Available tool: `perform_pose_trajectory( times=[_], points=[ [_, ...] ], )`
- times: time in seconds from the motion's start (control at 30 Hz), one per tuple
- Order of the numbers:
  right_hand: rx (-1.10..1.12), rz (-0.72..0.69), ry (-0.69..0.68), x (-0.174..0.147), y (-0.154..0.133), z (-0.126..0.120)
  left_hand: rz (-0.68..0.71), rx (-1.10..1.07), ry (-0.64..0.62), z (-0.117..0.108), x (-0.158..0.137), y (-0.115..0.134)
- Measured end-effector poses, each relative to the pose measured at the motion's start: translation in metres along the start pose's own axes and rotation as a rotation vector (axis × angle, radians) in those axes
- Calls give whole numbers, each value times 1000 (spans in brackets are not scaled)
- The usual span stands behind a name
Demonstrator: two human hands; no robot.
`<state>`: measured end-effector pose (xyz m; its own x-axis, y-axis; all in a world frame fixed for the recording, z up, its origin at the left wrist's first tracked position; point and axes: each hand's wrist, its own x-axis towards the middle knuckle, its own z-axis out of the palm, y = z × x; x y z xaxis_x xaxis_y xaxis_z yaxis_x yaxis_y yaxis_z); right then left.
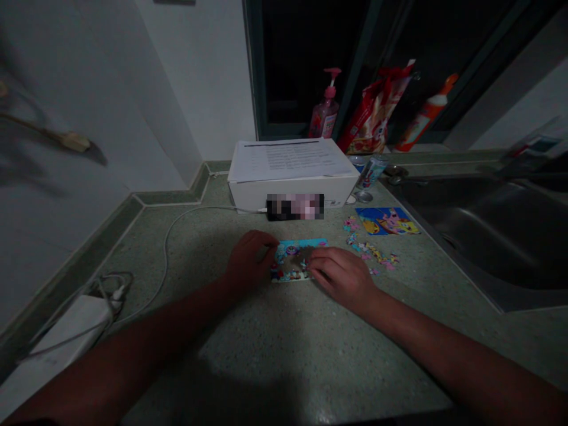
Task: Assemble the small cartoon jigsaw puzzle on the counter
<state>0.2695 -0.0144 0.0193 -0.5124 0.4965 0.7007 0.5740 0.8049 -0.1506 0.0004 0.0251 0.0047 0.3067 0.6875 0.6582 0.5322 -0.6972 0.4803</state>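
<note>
A partly assembled jigsaw puzzle [290, 276] lies flat on the counter, its edges joined around a gap that shows the grey-green surface. My left hand [252, 257] rests at the puzzle's left edge, thumb and forefinger apart, holding nothing that I can see. Over the right side of the puzzle, my right hand [341, 272] has its fingers pinched together at a small puzzle piece [304, 264] by the gap; the fingertips partly hide it. Several loose puzzle pieces [377, 253] are scattered to the right. Behind them lies a blue picture card [387, 221] with cartoon figures.
A phone [295, 207] on a white cable leans against a white box [248, 192] with papers on top. A can [373, 171] stands beside the box, near a metal sink [479, 225]. A pump bottle [323, 118] is behind. A power strip [66, 331] lies at left.
</note>
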Motion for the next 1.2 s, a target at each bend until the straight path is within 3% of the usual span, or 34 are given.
perform_pose_trajectory(
  times=[0.2, 0.33, 0.7, 1.2],
  points=[
    [43, -9, 19, -2, 1, -1, 261, 0, -26, 0, 0, 10],
    [44, -22, 28, -1, -1, -1, 355, -23, -124, -2, -1, 17],
    [8, -79, -23, 2, -12, 2, 395, -89, -183, -1, -4, 23],
    [46, -152, 4, 7, -17, -1, 432, -49, -147, -1, -3, 24]
  ],
)
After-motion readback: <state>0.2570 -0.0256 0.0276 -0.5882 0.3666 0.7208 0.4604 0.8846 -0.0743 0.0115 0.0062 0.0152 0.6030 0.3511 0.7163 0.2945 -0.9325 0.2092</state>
